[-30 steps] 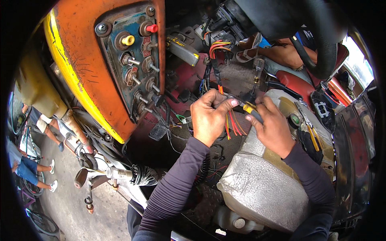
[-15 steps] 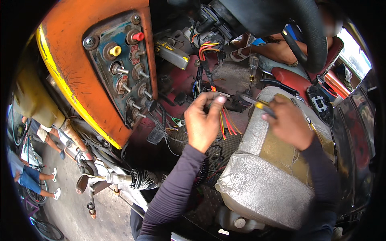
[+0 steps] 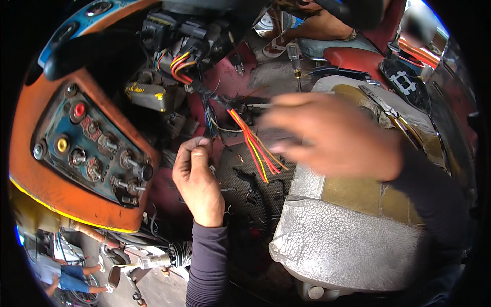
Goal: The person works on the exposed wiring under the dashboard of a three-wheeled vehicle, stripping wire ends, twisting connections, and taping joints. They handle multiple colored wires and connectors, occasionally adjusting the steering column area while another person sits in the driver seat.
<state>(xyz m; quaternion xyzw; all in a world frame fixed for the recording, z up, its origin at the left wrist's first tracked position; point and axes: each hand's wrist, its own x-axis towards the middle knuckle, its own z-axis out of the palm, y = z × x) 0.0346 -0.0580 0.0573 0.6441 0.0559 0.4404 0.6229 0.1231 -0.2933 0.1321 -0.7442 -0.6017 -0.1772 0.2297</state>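
Note:
My left hand (image 3: pixel 198 179) is closed in a pinch, its thumb against the curled fingers. Whatever lies between the fingertips is too small to make out. A bundle of red, yellow and orange wires (image 3: pixel 250 138) fans out from a dark-wrapped harness (image 3: pixel 217 101), to the right of that hand. My right hand (image 3: pixel 332 133) is smeared by motion over the edge of the silver-and-tan seat, close to the loose wire ends. I cannot tell whether it holds anything. A thin pale strip (image 3: pixel 257 105) shows by its blurred fingertips. Pliers-like tool (image 3: pixel 381 102) rests on the seat behind it.
An orange console (image 3: pixel 128 217) with toggle switches stands at left. The cracked silver seat (image 3: pixel 348 245) fills the right. A clear-handled screwdriver (image 3: pixel 293 56) stands upright beyond it. Another person's leg (image 3: pixel 317 30) is at the top; a person in blue shorts (image 3: pixel 74 279) is at lower left.
The view has shifted, bringing the console lower left. My hands have moved apart. The yellow-and-black tool seen in my right hand no longer shows clearly there.

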